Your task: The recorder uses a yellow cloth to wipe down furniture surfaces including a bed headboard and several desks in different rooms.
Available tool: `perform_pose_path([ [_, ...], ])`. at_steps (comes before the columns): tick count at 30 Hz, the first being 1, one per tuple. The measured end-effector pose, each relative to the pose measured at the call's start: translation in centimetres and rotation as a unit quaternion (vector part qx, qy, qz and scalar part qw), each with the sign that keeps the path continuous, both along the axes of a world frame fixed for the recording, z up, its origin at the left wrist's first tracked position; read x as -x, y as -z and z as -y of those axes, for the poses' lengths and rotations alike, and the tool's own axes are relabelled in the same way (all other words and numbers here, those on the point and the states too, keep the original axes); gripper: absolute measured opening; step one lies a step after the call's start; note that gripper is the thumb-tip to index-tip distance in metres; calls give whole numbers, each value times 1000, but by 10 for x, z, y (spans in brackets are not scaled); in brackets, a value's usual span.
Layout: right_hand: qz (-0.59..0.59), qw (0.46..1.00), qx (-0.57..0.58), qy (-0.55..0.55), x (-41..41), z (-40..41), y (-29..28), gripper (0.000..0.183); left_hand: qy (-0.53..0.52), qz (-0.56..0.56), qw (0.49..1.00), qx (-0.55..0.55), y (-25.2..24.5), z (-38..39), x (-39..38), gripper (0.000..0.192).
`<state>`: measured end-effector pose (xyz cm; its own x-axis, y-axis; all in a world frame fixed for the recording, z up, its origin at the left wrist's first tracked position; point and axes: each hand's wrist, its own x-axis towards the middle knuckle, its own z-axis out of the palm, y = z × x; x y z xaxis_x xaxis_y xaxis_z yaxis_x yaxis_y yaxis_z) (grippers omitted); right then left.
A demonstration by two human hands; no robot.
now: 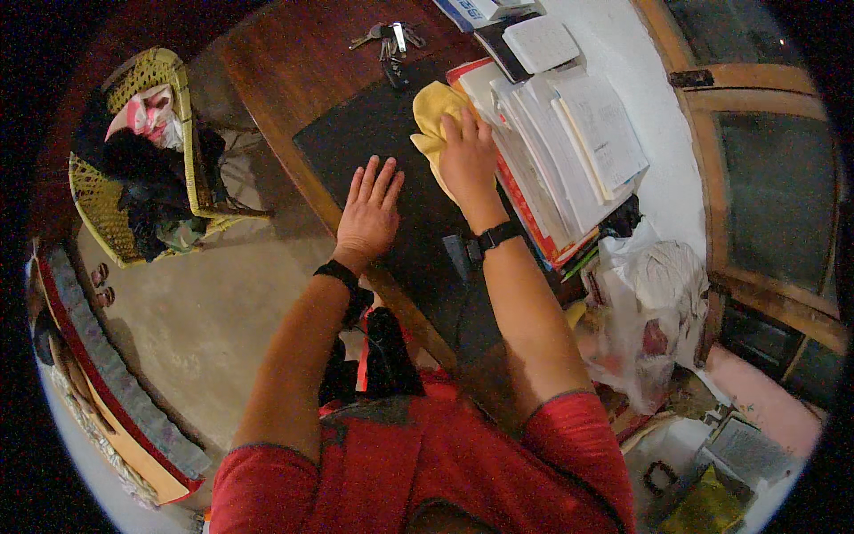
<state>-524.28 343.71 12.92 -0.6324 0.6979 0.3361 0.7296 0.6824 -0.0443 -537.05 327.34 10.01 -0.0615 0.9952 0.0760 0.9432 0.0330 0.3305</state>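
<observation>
Under my right hand (469, 163) is a yellow cloth (437, 100), bunched and pressed onto a black desk mat (347, 130). My fingers rest over its folds, next to a stack of papers and folders (554, 140). My left hand (370, 210) lies flat on the mat near the desk's front edge, fingers a little apart, holding nothing. The mat covers part of a brown wooden desk (287, 73). A bunch of keys (390, 40) sits past the mat's far end. Close to my right wrist lies a small dark object with a cord (458, 257).
A white box (539, 43) stands beyond the papers, along the white wall. Plastic bags (647, 300) crowd the right side near a wooden-framed window (774, 193). Left of the desk, a yellow woven chair (190, 153) holds dark clothing and a bag. A long bench (120, 374) stands at lower left.
</observation>
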Motion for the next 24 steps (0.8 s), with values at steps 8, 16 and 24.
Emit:
perform_pose_path([
  [8, 30, 999, 40, 19, -27, 16, -5, 39, -1, -21, 999, -25, 2, 2, 1, 57],
  [16, 56, 991, 55, 113, -102, 62, -2, 37, 10, 16, 999, -49, 5, 0, 1, 62],
  [24, 55, 974, 72, 208, -181, 118, -2, 48, 7, -4, 1000, -21, 10, 0, 3, 54],
])
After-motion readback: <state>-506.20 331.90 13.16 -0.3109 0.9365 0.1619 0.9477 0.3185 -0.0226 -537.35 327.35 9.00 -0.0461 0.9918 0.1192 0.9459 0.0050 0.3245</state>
